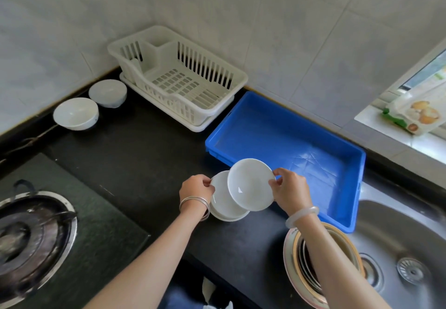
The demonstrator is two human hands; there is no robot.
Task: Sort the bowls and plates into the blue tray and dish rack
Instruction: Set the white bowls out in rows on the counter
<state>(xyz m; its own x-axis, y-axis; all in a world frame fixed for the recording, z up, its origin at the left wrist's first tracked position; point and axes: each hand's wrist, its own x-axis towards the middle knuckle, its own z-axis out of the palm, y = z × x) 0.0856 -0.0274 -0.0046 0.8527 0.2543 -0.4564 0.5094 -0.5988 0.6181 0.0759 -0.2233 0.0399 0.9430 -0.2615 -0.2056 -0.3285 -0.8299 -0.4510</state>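
At about 8 o'clock sits a gas stove (pixel 31 234) set into the black desk (pixel 135 154). At about 10 o'clock two white bowls stand side by side near the wall: the near bowl (pixel 75 113) and the far bowl (pixel 107 93), just beside each other. At about 11 o'clock the white dish rack (pixel 177 74) stands in the corner, and nothing is in it that I can see.

Near the middle, the left hand (pixel 196 191) rests on a small stack of white plates (pixel 225 203) on the desk. Its fingers (pixel 207 183) are curled on the left rim of the stack, holding it. Thin silver bangles (pixel 194 203) ring that wrist.

A top plate (pixel 251 184) is tilted up above the stack, leaning over the near corner of the blue tray (pixel 284 144). The right hand (pixel 290 191) holds it, with fingers (pixel 275 182) pinched on its right rim. A pale bangle (pixel 301 215) is on that wrist.

The blue tray lies at about 2 o'clock, just to the right of the rack, and it holds no dishes.

At about 5 o'clock a big bowl with a gold rim (pixel 323 263) sits under the right arm at the edge of the metal sink (pixel 398 248). Something is stacked inside it, but I cannot tell what. At about 3 o'clock a food packet (pixel 415 113) lies on the window sill.
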